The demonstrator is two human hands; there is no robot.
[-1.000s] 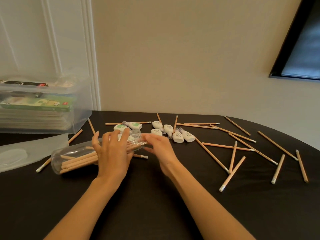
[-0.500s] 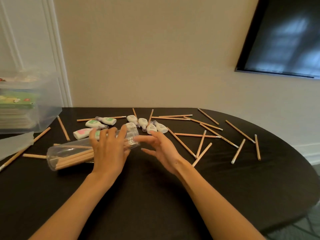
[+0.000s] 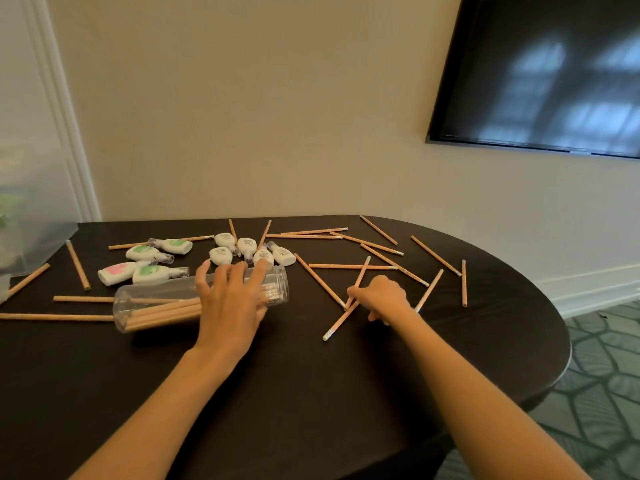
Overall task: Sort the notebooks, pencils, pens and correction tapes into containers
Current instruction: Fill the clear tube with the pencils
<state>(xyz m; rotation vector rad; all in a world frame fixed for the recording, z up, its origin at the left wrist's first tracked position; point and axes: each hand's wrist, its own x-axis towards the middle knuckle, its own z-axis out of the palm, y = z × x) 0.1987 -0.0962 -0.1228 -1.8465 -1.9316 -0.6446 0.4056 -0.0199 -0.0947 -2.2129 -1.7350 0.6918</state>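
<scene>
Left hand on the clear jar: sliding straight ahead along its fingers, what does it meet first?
Most likely the white correction tapes lying just beyond the clear plastic cylinder that the left hand rests on; its fingertips nearly reach them. Depth is hard to judge from one view.

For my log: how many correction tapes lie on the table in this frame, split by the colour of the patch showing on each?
green-patch tapes: 3
pink-patch tape: 1
plain white tapes, no colour patch showing: 5
Total: 9
</scene>
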